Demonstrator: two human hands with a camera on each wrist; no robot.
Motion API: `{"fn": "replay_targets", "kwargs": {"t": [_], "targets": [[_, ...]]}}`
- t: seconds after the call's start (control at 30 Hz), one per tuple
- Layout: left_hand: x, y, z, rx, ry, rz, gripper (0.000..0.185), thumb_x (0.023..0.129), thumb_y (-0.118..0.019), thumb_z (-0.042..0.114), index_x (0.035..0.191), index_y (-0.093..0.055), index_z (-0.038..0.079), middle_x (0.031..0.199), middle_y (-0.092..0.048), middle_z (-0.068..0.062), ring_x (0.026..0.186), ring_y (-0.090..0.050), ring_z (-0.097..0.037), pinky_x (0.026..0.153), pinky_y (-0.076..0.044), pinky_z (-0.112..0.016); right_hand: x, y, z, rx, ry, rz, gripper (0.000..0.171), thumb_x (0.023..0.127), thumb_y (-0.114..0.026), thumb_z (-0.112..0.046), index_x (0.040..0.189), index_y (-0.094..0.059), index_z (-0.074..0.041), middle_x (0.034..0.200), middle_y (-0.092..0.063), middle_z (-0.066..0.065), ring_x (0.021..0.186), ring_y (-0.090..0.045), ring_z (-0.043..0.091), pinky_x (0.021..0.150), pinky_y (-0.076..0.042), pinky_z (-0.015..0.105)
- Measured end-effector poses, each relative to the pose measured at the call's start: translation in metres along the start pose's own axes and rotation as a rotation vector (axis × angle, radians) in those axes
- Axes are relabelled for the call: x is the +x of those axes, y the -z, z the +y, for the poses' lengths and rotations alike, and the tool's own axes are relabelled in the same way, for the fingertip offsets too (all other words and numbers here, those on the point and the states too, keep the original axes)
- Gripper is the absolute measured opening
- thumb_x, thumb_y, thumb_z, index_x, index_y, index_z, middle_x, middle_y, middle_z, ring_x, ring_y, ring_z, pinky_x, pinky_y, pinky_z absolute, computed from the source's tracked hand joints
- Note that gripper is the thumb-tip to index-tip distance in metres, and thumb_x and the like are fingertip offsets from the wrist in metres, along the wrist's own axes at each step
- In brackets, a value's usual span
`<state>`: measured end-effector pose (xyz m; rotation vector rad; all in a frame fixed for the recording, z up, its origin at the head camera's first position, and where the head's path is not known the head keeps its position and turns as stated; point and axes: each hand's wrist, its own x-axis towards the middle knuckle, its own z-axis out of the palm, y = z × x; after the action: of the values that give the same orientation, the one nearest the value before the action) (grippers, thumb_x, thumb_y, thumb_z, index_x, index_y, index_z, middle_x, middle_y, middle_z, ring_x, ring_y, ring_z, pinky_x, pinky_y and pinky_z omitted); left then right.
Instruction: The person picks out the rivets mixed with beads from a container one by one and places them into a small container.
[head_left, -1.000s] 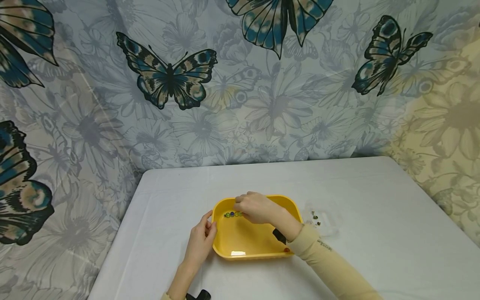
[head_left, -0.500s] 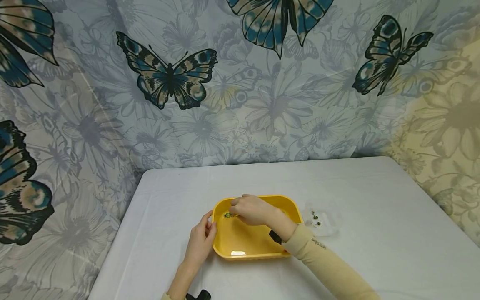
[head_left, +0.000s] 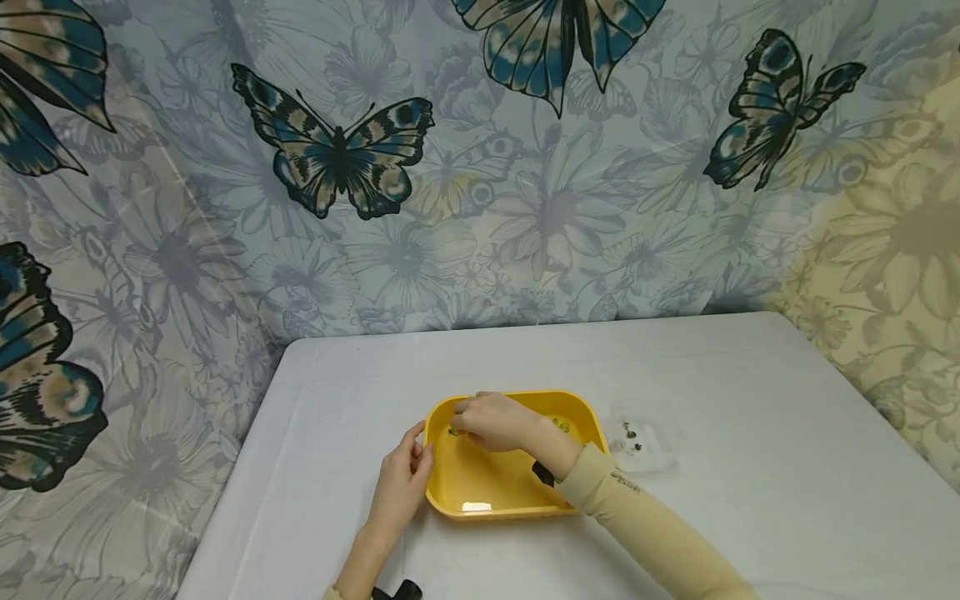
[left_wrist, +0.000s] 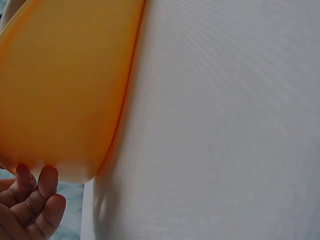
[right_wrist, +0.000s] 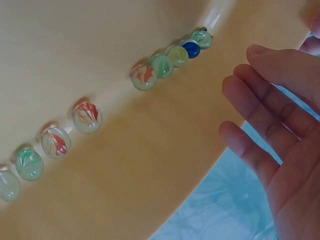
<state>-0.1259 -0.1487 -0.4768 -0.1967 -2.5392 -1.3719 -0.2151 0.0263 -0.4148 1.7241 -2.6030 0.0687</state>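
Beneath the right hand [head_left: 491, 421], most of the marbles [head_left: 454, 431] in the yellow tray [head_left: 495, 487] are hidden in the head view. Small dark items on the clear piece [head_left: 636, 442] beyond that wrist are too small to identify. The left hand [left_wrist: 27, 210] is cut off by the wrist picture's edge.

Domestic room or improvised home recording corner, not a workshop or lab. Shown by: fabric backdrop [head_left: 525, 208] printed with large butterflies and pale flowers, hung as a curtain behind and to both sides; tabletop [head_left: 750, 417] covered in plain white cloth; yellow plastic tray [head_left: 487, 487] of glass marbles [right_wrist: 145, 77].
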Motion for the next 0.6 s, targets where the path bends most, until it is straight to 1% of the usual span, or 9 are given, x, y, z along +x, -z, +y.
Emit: {"fn": "replay_targets", "kwargs": {"t": [0.27,0.47,0.53,0.6], "targets": [[0.0,0.0,0.001,-0.009,-0.005,0.004,0.036,0.091,-0.054,0.005,0.125,-0.05,-0.006,0.071,-0.047,0.004,0.058,-0.045,-0.004,0.051,-0.041,-0.019,0.005,-0.006,0.001,-0.014,0.009,0.001,0.007,0.089,-0.06,-0.009,0.086,-0.065,-0.011,0.075,-0.051,-0.004,0.069,-0.046,0.009,0.07,-0.044,0.023],[0.0,0.0,0.001,-0.006,-0.017,0.011,0.035,0.091,-0.054,0.004,0.124,-0.051,-0.007,0.071,-0.047,0.005,0.057,-0.044,-0.004,0.051,-0.041,-0.019,0.009,-0.007,-0.001,-0.044,0.019,-0.008,0.009,0.088,-0.059,-0.005,0.084,-0.064,-0.012,0.078,-0.052,-0.004,0.07,-0.045,0.01,0.065,-0.041,0.023],[0.0,0.001,0.001,-0.006,-0.019,0.014,0.035,0.091,-0.054,0.004,0.124,-0.051,-0.007,0.07,-0.046,0.005,0.057,-0.044,-0.004,0.051,-0.041,-0.019,0.01,-0.008,-0.001,-0.057,0.025,-0.007,0.009,0.088,-0.059,-0.005,0.084,-0.063,-0.012,0.081,-0.054,-0.003,0.072,-0.047,0.01,0.066,-0.042,0.023],[0.001,0.001,0.002,-0.003,-0.019,0.018,0.035,0.09,-0.054,0.004,0.124,-0.051,-0.007,0.07,-0.046,0.005,0.057,-0.044,-0.004,0.051,-0.041,-0.019,0.012,-0.008,-0.002,-0.067,0.032,0.0,0.009,0.088,-0.059,-0.005,0.085,-0.063,-0.012,0.087,-0.058,-0.003,0.078,-0.051,0.011,0.07,-0.044,0.024]]}}
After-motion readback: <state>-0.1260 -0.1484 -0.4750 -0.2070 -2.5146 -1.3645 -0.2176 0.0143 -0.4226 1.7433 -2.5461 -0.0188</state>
